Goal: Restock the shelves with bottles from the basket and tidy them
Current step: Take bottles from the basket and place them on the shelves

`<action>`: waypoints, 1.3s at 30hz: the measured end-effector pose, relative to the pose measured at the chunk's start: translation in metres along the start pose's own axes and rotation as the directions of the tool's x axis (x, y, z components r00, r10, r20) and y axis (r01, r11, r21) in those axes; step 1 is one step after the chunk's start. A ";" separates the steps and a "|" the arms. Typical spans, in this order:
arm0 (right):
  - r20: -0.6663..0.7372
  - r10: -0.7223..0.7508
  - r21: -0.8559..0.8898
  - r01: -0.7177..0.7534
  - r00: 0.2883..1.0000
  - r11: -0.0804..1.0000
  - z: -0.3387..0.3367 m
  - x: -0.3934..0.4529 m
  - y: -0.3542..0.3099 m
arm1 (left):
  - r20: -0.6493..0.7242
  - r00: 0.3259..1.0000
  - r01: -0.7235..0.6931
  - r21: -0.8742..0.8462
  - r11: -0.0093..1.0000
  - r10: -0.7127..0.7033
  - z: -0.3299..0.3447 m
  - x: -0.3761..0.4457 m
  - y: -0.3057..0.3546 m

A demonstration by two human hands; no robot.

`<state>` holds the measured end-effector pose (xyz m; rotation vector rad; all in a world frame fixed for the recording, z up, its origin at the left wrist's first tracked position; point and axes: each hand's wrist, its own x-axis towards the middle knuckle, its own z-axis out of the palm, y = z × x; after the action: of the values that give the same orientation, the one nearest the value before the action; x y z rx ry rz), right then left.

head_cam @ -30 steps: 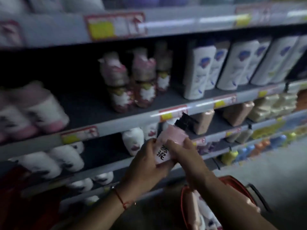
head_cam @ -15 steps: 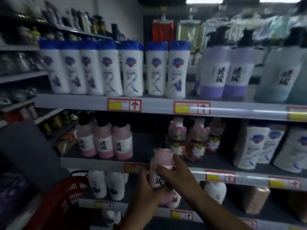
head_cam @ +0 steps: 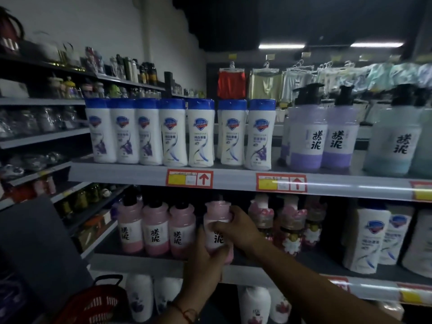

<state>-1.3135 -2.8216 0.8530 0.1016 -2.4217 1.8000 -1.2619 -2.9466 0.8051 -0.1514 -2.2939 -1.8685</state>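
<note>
At the lower left edge sits the red basket [head_cam: 93, 300], its black handle up. Just beyond it, both hands grip one pink bottle [head_cam: 218, 224] at the front of the middle shelf [head_cam: 149, 265]: the left hand [head_cam: 205, 265], a red cord at its wrist, curls round the bottle's lower half from below, and the right hand [head_cam: 236, 230] wraps its upper body from the right, thumb across the label. The bottle stands upright, just right of three matching pink bottles [head_cam: 156, 229] in a row. To its right stand flowered bottles [head_cam: 289, 225], then white bottles [head_cam: 367, 239]. On the top shelf [head_cam: 233, 177] a row of blue-capped bottles [head_cam: 177, 134] stands left of purple pump bottles [head_cam: 322, 136]. Far behind, clothes [head_cam: 268, 83] hang on a rail.
</note>
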 end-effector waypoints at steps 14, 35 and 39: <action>0.070 0.240 0.058 -0.244 0.968 0.968 0.023 0.070 0.005 | -0.061 0.989 0.139 0.066 0.988 -0.135 0.023 0.054 -0.019; -0.032 0.255 0.484 -0.209 0.966 0.850 0.050 0.049 0.061 | 0.014 0.998 0.061 0.060 0.996 -0.062 0.021 0.094 -0.075; -0.014 0.225 0.487 -0.190 0.974 0.852 0.047 0.043 0.064 | -0.014 1.000 0.029 0.132 0.991 -0.027 0.024 0.093 -0.073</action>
<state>-1.3664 -2.8477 0.7850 -0.1853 -1.9398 2.4274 -1.3691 -2.9412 0.7493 -0.0902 -2.4146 -1.7179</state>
